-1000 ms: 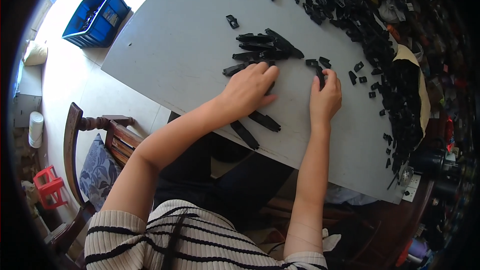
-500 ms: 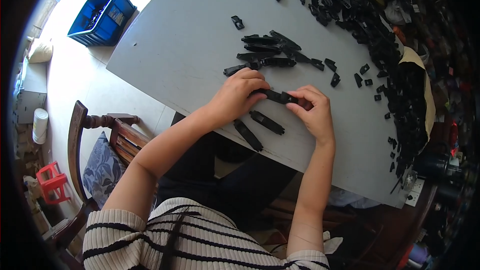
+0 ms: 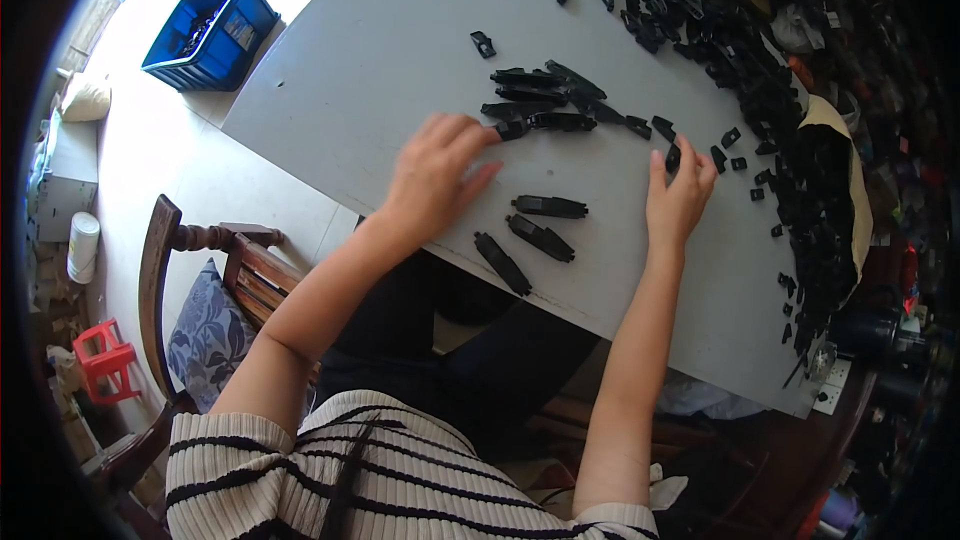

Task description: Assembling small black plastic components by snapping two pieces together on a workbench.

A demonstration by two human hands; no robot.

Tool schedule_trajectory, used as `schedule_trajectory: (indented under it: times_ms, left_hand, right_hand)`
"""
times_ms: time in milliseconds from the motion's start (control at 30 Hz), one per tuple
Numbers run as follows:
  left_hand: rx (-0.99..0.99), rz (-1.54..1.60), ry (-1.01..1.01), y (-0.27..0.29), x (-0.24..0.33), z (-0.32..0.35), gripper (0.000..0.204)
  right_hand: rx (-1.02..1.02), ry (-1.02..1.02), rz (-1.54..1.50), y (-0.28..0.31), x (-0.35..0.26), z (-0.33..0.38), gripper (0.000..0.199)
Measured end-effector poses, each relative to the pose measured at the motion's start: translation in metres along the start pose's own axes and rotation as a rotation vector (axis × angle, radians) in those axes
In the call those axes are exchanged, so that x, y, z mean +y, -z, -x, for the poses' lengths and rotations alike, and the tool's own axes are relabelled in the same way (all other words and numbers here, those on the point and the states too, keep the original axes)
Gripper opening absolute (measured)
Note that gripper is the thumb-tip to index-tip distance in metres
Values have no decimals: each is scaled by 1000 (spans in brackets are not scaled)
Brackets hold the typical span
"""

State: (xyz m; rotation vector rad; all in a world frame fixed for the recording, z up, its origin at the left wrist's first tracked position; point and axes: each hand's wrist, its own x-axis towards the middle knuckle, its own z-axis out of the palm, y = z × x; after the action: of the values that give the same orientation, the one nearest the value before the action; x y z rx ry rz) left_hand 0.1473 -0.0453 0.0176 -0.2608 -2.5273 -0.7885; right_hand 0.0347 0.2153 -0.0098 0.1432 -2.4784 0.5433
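Overhead, head view, single entry. Surface [image 3: 380, 60]: flat grey board, matt, smooth, edge bowed by the lens.

Left hand [image 3: 432, 175]: palm down, fingers spread apart, fingertips touching the near end of a cluster of long black parts [image 3: 540, 100]; nothing clamped in it. Parts are slim, dark, hard-looking, probably moulded plastic, lying roughly side by side.

Right hand [image 3: 678, 198]: palm down, fingers drawn together at the tips on a small black piece [image 3: 673, 155]; whether it is pinched or only pressed, I cannot tell.

Between the hands, near the front edge: three elongated black bars [image 3: 540, 235], flat, separate, each slightly angled, touching neither hand.

Far right: dense heap of black parts [image 3: 790, 120], irregular, glossy in places. Scattered small black pieces [image 3: 735, 145] lie just beside the right hand.

Floor, left: blue plastic crate [image 3: 205, 35], rectangular; wooden chair [image 3: 190, 270] with turned rail and floral cushion; red stool [image 3: 105, 360].
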Motion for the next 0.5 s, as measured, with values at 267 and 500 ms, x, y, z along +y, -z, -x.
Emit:
schedule_trajectory:
  times_ms: [267,500]
  left_hand:
    - [-188,-233,50,-13,-5,-16,21]
    - [-179,155,-62,-41,8,-34,27]
  right_hand:
    - [-302,-308,-548,14,-14,7,19]
    - [-589,-566,-1376,21,-20,13,31]
